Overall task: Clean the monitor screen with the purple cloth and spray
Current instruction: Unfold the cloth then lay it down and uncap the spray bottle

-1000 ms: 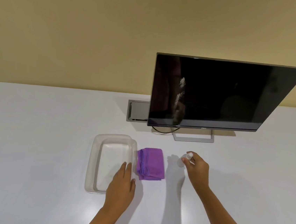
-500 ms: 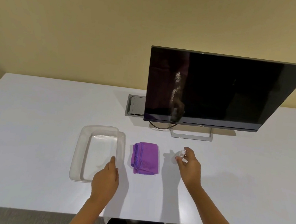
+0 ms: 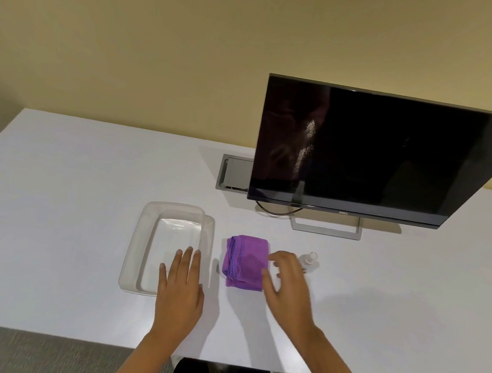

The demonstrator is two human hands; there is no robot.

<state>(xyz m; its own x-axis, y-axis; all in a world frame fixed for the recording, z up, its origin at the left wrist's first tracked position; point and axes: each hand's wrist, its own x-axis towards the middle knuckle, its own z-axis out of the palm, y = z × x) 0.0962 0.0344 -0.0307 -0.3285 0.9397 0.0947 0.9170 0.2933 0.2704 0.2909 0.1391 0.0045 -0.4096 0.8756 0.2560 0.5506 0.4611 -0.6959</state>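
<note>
Our left hand (image 3: 181, 289) lies flat, steadying the tray (image 3: 140, 254); our right hand (image 3: 285, 281), fingers spread, reaches for the purple cloth (image 3: 244, 260).

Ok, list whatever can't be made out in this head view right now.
- Monitor: right end cut off by the frame edge.
- Spray bottle: small and clear; right hand covers its lower part, liquid level unreadable.
- Right hand: motion-blurred; contact with the purple cloth unclear.
- Clear plastic tray: near right corner hidden under the left hand.
- Cable hatch: right part behind the monitor.
</note>
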